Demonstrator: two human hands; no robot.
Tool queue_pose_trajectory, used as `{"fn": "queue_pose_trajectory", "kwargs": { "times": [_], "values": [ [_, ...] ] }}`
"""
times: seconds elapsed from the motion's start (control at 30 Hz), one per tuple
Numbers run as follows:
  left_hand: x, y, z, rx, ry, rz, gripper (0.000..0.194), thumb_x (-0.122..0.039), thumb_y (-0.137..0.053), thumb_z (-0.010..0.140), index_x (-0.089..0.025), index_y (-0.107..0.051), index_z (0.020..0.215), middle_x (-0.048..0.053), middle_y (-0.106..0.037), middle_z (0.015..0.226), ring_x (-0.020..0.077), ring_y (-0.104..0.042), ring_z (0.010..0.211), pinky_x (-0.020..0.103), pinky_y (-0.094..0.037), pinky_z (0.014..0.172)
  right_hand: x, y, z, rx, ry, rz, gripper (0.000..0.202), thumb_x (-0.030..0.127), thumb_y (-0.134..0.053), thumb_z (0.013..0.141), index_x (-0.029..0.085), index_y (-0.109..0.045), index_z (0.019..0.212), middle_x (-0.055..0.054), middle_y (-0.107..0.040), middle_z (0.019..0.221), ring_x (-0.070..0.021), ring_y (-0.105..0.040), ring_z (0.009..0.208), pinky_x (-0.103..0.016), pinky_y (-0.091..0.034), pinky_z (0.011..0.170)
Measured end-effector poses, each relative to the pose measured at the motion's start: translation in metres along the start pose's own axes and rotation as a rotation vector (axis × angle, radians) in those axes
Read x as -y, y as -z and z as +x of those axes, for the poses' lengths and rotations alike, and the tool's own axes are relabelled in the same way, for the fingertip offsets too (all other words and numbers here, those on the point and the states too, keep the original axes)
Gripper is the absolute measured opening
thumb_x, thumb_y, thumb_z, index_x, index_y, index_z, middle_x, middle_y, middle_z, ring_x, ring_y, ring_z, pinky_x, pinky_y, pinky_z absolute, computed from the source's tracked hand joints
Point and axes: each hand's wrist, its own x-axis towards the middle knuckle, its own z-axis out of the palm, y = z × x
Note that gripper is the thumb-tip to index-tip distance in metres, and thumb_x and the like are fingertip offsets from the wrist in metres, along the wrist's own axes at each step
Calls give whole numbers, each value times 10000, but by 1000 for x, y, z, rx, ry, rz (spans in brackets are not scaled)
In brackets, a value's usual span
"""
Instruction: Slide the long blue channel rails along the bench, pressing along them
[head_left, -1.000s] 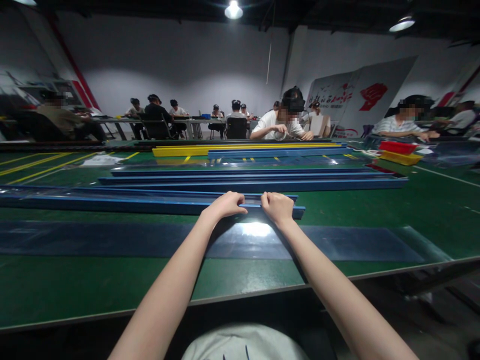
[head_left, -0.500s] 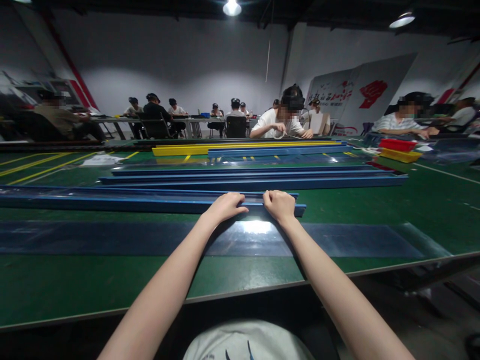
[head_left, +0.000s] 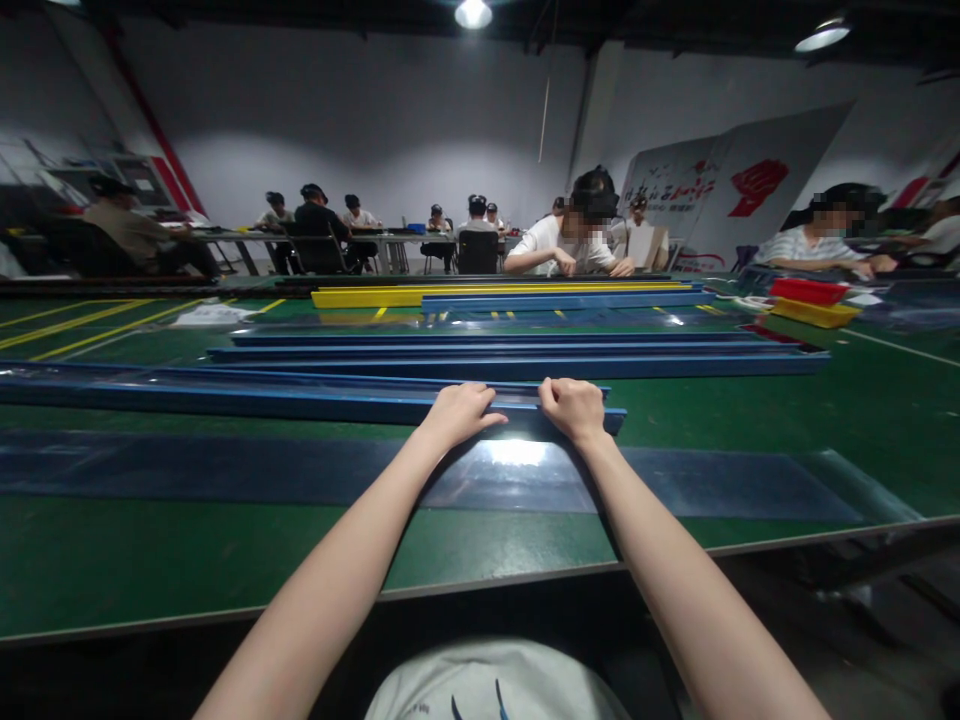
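Observation:
A long blue channel [head_left: 300,401] lies across the green table, with its right end near my hands. My left hand [head_left: 463,412] is wrapped over the channel, its thumb along the near side. Closed over the same channel nearer its right end is my right hand [head_left: 574,406]; its fingertips are hidden. A gap separates the two hands, and dark channel shows between them. Between the channel and the table's front edge lies a flat clear strip [head_left: 675,482], passing below my forearms and shining under the lamp.
Behind the channel are more blue channels [head_left: 712,365] and a yellow channel [head_left: 360,298]. Red [head_left: 808,291] and yellow [head_left: 814,313] trays stand at the right on the green table [head_left: 885,400]. A person [head_left: 551,250] works across the table; others sit farther back.
The view has shifted slightly, so most things appear a little farther right. Both hands keep their hold on the blue channel, with little movement along it.

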Motion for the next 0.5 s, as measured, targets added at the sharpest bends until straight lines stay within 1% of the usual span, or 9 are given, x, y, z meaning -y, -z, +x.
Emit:
{"fn": "queue_pose_trajectory", "kwargs": {
  "times": [0.13, 0.3, 0.5],
  "values": [
    [-3, -4, 1, -8, -38, 39, 333, -477, -489, 803, -164, -557, 894, 78, -602, 940, 206, -545, 897, 269, -385, 716, -14, 2, 0, -16, -3, -17, 429, 304, -346, 819, 167, -686, 597, -78, -681, 661, -144, -575, 562, -248, -243, 512],
    [-3, -6, 1, -40, -87, 45, 328, -477, -489, 803, -170, -552, 899, 70, -588, 948, 203, -518, 919, 275, -372, 734, -31, 5, -2, -47, -33, -34, 439, 314, -346, 811, 161, -681, 572, -83, -673, 624, -155, -573, 555, -254, -237, 514],
    [-6, -8, 1, -34, -108, 27, 277, -426, -509, 808, -162, -548, 880, 71, -584, 949, 206, -516, 921, 281, -372, 719, -37, 4, -3, -38, -64, -34, 436, 315, -350, 807, 162, -684, 573, -88, -678, 634, -162, -575, 562, -259, -242, 519]
  ]
}}
